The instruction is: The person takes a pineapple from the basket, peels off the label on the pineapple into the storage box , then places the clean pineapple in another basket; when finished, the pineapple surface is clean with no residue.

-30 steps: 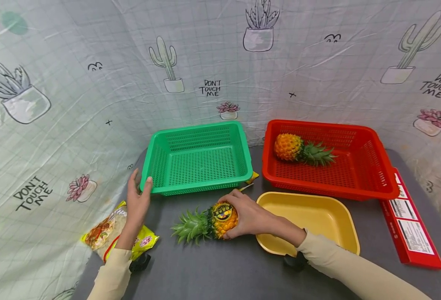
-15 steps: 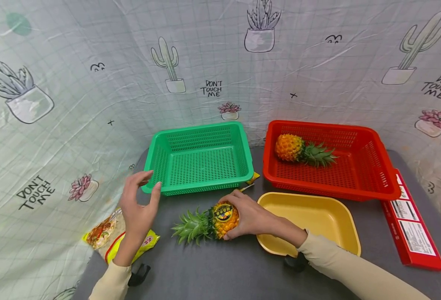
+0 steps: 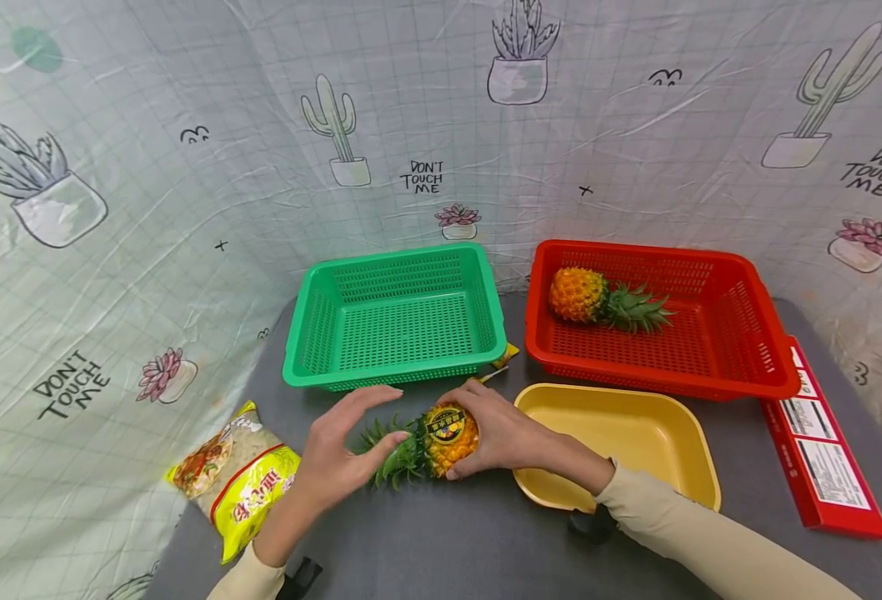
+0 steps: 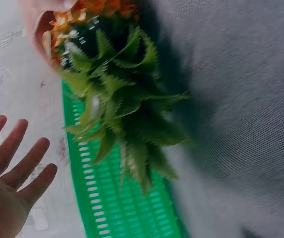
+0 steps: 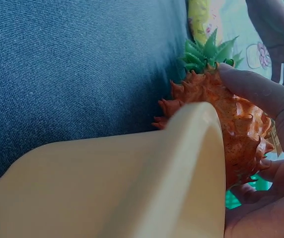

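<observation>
A small orange pineapple (image 3: 452, 442) lies on the grey table, its green leaves (image 3: 396, 457) toward the left. My right hand (image 3: 497, 429) grips its fruit end, fingers behind and thumb in front. Over the leaves is my left hand (image 3: 343, 450), fingers spread in a loose arc and holding nothing. The left wrist view shows the leafy crown (image 4: 127, 109) beside the spread left hand (image 4: 10, 183). In the right wrist view the thumb of the right hand (image 5: 276, 109) lies along the spiky fruit (image 5: 236, 129).
Behind are a green basket (image 3: 403, 377) and a red basket (image 3: 658, 385) with another pineapple (image 3: 578, 294) in it. A yellow tray (image 3: 681, 417) adjoins my right forearm. A food packet (image 3: 238, 475) lies at left, a red box (image 3: 824, 450) at right, and something yellow (image 3: 507, 356) by the green basket.
My left hand has moved from the green basket's left front corner, rightward and toward me, to the pineapple's leaves. The right hand keeps its grip, and the pineapple has not visibly moved.
</observation>
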A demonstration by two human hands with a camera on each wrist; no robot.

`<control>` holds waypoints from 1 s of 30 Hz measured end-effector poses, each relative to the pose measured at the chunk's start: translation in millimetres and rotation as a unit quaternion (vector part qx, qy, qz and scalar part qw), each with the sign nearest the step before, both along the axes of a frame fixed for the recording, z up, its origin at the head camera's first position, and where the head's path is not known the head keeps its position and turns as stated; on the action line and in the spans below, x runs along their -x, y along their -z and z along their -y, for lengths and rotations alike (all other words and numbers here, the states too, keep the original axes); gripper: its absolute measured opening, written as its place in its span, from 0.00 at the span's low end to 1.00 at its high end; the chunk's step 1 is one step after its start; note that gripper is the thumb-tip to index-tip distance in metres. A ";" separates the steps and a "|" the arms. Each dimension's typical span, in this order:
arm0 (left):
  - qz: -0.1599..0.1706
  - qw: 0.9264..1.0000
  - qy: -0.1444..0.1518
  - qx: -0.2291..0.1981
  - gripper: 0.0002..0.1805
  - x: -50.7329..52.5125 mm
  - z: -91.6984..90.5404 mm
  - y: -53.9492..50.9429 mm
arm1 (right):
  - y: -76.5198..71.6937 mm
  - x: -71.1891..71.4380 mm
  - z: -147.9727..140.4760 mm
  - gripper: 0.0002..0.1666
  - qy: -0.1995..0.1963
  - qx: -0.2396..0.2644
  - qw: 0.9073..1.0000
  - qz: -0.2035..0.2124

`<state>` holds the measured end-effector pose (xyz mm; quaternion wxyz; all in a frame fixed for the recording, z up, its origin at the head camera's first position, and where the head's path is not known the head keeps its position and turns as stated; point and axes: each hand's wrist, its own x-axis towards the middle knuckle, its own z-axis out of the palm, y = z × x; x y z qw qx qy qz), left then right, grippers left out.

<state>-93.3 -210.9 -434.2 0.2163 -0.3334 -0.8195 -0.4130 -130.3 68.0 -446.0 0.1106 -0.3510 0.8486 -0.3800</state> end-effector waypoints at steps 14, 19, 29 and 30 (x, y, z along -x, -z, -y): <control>0.076 0.983 -0.028 0.162 0.56 -6.7 -11.9 24.3 | 1.3 -0.3 0.3 0.50 0.003 0.014 1.000 -0.002; 0.066 0.979 -0.036 0.188 0.57 -7.2 -18.3 33.4 | -1.0 1.4 -1.0 0.50 0.001 0.019 1.000 0.021; 0.028 0.983 -0.048 0.177 0.50 -6.9 -24.4 44.3 | -1.5 2.5 -4.0 0.49 -0.005 0.025 0.999 0.046; 0.024 0.983 -0.046 0.175 0.49 -6.8 -24.7 44.8 | -1.7 2.4 -4.2 0.49 -0.005 0.025 0.999 0.047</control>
